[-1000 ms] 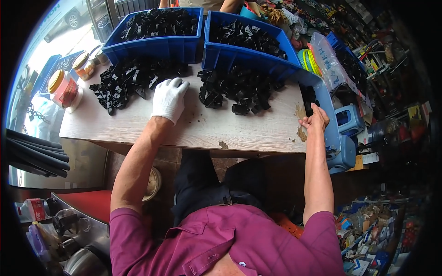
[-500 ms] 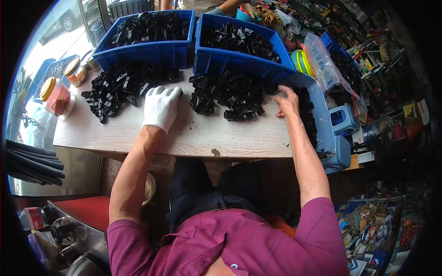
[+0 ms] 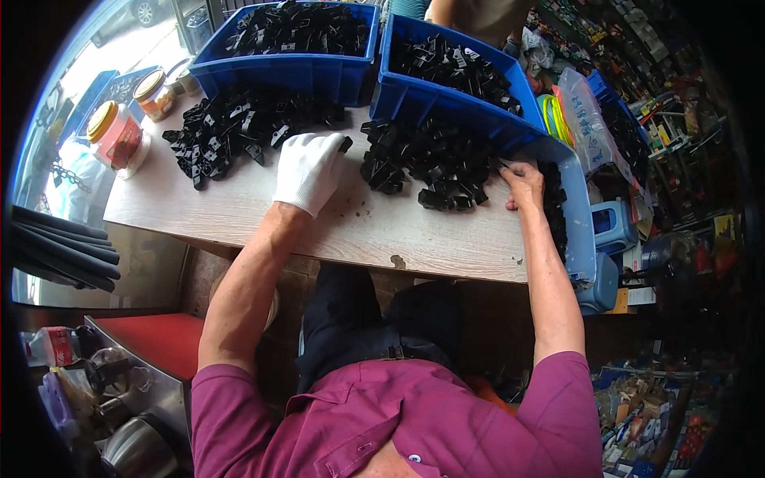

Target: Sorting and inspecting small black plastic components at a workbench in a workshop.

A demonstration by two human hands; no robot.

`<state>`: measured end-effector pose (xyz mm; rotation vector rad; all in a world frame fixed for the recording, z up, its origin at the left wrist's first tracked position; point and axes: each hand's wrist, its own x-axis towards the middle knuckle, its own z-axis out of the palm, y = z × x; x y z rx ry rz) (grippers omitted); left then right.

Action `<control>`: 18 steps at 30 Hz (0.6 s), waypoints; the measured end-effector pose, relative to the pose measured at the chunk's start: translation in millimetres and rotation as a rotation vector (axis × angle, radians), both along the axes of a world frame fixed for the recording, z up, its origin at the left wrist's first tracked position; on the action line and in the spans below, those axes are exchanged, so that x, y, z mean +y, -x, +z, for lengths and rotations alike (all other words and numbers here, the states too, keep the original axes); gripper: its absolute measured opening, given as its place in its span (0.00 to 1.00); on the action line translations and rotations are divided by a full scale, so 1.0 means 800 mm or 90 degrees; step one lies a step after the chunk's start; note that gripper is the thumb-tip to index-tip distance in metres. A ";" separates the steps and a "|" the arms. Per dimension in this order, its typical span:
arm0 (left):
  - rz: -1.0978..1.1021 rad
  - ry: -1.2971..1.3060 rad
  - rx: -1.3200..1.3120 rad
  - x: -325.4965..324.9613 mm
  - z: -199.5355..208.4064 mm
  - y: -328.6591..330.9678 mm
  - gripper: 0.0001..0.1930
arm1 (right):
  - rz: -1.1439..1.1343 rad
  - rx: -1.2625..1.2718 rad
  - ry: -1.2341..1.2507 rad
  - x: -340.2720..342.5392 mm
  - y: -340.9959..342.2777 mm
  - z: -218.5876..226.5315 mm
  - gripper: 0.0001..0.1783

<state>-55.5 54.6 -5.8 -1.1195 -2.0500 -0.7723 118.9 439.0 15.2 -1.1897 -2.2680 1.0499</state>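
My left hand [image 3: 309,172], in a white knitted glove, is closed above the table between two heaps of small black parts. A black part [image 3: 345,145] sticks out at its fingertips. The left heap [image 3: 231,131] lies beyond and to the left of the glove. My bare right hand [image 3: 523,186] is at the right end of the other heap [image 3: 430,163], its fingers drawn in and fingertips by the parts. What they pinch is too small to make out. Beside this hand stands a light blue tray [image 3: 580,199] with more black parts.
Two blue bins, left [image 3: 279,80] and right [image 3: 454,103], full of black parts, stand behind the heaps. Lidded jars [image 3: 115,135] stand at the table's left end. A blue stool-like plastic piece [image 3: 613,227] is beyond the tray. Another person [image 3: 478,16] is at the far side.
The whole view has shifted, so the table sits farther right. My right hand's fingers have drawn together from a spread. My left hand still has the black part. The person opposite has moved.
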 end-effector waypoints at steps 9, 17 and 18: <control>-0.073 -0.150 -0.055 -0.011 0.008 -0.021 0.13 | 0.001 -0.026 0.193 -0.049 -0.049 0.027 0.21; -0.169 -0.153 -0.263 0.016 0.014 -0.117 0.17 | 0.049 -0.020 0.171 -0.072 -0.061 0.032 0.24; -0.181 -0.151 -0.271 0.019 0.014 -0.124 0.16 | 0.038 -0.028 0.166 -0.075 -0.060 0.031 0.24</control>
